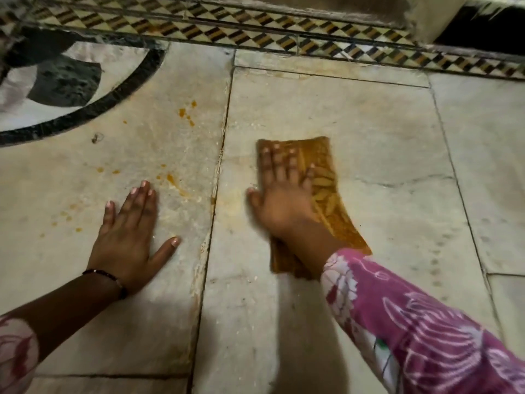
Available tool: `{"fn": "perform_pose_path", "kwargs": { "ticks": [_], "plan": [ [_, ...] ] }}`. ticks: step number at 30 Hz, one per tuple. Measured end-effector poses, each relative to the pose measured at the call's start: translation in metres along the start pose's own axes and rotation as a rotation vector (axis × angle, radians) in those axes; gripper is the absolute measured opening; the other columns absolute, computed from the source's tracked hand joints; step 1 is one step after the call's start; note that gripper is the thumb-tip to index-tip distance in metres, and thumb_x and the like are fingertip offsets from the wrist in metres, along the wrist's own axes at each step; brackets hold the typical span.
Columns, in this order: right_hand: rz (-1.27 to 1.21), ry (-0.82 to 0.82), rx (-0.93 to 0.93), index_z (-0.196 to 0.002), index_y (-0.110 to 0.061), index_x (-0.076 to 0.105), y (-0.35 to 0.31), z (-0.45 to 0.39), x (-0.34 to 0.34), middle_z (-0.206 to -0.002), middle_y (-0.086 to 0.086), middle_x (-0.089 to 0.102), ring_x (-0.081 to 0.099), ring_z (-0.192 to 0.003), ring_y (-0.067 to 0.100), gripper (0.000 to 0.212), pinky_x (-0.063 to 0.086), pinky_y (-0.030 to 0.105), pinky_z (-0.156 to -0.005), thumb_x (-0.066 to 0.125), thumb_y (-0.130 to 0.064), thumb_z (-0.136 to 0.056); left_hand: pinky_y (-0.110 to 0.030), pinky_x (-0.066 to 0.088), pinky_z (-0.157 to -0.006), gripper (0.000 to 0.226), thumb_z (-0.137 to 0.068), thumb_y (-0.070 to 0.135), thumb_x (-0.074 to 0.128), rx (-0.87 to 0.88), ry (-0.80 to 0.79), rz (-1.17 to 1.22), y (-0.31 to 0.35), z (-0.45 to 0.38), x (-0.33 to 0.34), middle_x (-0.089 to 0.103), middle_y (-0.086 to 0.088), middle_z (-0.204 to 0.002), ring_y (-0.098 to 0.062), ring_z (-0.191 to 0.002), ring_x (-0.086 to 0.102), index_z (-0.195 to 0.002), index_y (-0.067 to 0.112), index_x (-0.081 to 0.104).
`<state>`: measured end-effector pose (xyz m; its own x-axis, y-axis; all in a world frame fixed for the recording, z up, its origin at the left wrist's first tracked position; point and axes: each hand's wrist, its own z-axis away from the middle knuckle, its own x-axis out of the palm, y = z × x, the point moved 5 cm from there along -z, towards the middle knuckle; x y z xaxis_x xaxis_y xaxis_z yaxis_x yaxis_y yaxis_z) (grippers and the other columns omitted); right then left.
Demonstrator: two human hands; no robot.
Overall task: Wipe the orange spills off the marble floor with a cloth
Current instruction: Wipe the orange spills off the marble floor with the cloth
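The right hand (279, 200) lies palm down on an orange-brown cloth (326, 200), its fingers (279, 166) stretched out flat and slightly spread over the upper left part of the fabric, with the thumb reaching off the left edge toward the bare stone. The hand is blurred, so the exact spacing of the fingers is hard to read, but nothing is gripped; the palm and fingers simply press the cloth against the marble floor (369, 123). The cloth is a folded, elongated rectangle lying flat on the slab to the right of a dark vertical joint (218, 172), running from just beyond the fingertips down under the wrist, where a pink floral sleeve (412, 322) covers the forearm. The left hand (127, 240) rests flat on the neighbouring slab to the left of the joint, fingers extended and close together, thumb splayed out to the right, holding nothing and touching only the stone. A dark beaded bracelet (109, 280) circles that wrist. Orange spills (172, 179) dot the left slab: a smear just beyond the left fingertips, small drops to the left of the hand, and a cluster of drops (187, 115) further up. A faint orange tint shows along the joint between the two hands. A black curved inlay (113, 95) and a chequered border (255, 27) lie beyond.
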<state>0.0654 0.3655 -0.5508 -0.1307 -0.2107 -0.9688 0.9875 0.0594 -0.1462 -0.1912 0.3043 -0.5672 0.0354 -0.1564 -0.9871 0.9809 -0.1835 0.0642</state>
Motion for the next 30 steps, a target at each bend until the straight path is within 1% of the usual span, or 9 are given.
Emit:
{"fn": "perform_pose_path", "kwargs": {
  "ticks": [2,5,7,10,16,20,24,26,30],
  "plan": [
    [0.001,-0.015,-0.228,-0.151,-0.019,-0.013,-0.04,0.023,0.009,-0.16,0.004,-0.011,-0.016,-0.145,0.029,0.075,-0.01,0.06,-0.112,0.026,-0.049,-0.095,-0.03,-0.016,-0.114,0.091,-0.085,0.072,0.008,-0.005,0.005,0.01,0.0,0.0,0.0,0.0,-0.007,-0.16,-0.023,-0.147,0.005,-0.151,0.011,0.0],
    [-0.063,0.013,-0.341,-0.153,-0.021,0.0,-0.052,0.071,0.019,-0.161,-0.001,0.001,-0.009,-0.147,0.02,0.068,-0.005,0.053,-0.115,0.028,-0.045,-0.096,-0.032,-0.015,-0.114,0.092,-0.085,0.073,0.008,-0.005,0.036,0.027,0.001,0.001,-0.001,0.001,-0.007,-0.16,-0.022,-0.147,0.004,-0.151,0.009,0.003],
    [-0.069,0.029,-0.288,-0.153,-0.028,0.008,-0.031,0.1,0.026,-0.16,-0.005,0.007,-0.003,-0.147,0.017,0.063,-0.001,0.048,-0.116,0.028,-0.045,-0.096,-0.037,-0.01,-0.115,0.091,-0.085,0.072,0.009,-0.005,0.048,0.045,0.001,0.002,-0.001,-0.001,-0.007,-0.16,-0.022,-0.147,0.002,-0.151,0.01,0.003],
    [-0.011,0.024,-0.055,-0.149,-0.045,-0.001,0.015,0.118,0.026,-0.159,-0.009,-0.006,-0.01,-0.146,0.021,0.06,-0.008,0.05,-0.115,0.021,-0.057,-0.094,-0.044,-0.002,-0.117,0.088,-0.087,0.069,0.013,-0.002,0.06,0.053,0.003,0.003,-0.001,-0.001,-0.008,-0.16,-0.022,-0.147,0.003,-0.152,0.01,0.004],
    [-0.007,0.002,0.079,-0.144,-0.051,-0.01,0.007,0.021,0.005,-0.159,-0.006,-0.015,-0.019,-0.144,0.027,0.056,-0.013,0.064,-0.108,0.014,-0.06,-0.094,-0.048,0.001,-0.117,0.087,-0.087,0.066,0.016,-0.022,0.056,0.062,0.004,0.002,-0.001,-0.002,-0.009,-0.159,-0.021,-0.147,0.002,-0.151,0.008,0.003],
    [0.001,-0.031,-0.106,-0.149,-0.041,-0.001,-0.083,-0.048,0.005,-0.161,0.001,-0.007,-0.013,-0.145,0.031,0.055,-0.011,0.068,-0.107,0.017,-0.052,-0.098,-0.05,0.004,-0.117,0.089,-0.087,0.064,0.021,-0.036,0.05,0.065,0.006,0.001,-0.005,0.001,-0.014,-0.159,-0.025,-0.147,0.004,-0.15,0.003,0.007],
    [0.049,-0.036,-0.48,-0.15,-0.041,0.005,-0.144,-0.01,0.019,-0.161,-0.004,-0.002,-0.01,-0.146,0.026,0.052,-0.013,0.06,-0.109,0.018,-0.045,-0.099,-0.045,-0.007,-0.117,0.095,-0.085,0.066,0.026,-0.089,0.092,0.087,0.004,0.005,-0.009,-0.006,-0.016,-0.158,-0.026,-0.146,-0.006,-0.15,0.001,0.003],
    [0.035,-0.02,-0.509,-0.149,-0.043,0.008,-0.123,0.026,0.024,-0.16,-0.007,0.002,-0.006,-0.147,0.023,0.052,-0.011,0.056,-0.112,0.018,-0.047,-0.098,-0.043,-0.011,-0.116,0.1,-0.083,0.07,0.029,-0.103,0.11,0.118,0.003,0.008,-0.008,-0.011,-0.014,-0.158,-0.025,-0.146,-0.01,-0.15,0.003,-0.003],
    [0.046,-0.043,-0.263,-0.144,-0.054,-0.003,-0.031,0.082,0.025,-0.158,-0.013,-0.006,-0.012,-0.145,0.017,0.052,-0.012,0.048,-0.113,0.006,-0.058,-0.094,-0.04,-0.015,-0.115,0.106,-0.08,0.076,0.026,-0.124,0.117,0.147,0.002,0.011,-0.01,-0.017,-0.013,-0.157,-0.024,-0.146,-0.014,-0.149,0.004,-0.009]
  ]
}}
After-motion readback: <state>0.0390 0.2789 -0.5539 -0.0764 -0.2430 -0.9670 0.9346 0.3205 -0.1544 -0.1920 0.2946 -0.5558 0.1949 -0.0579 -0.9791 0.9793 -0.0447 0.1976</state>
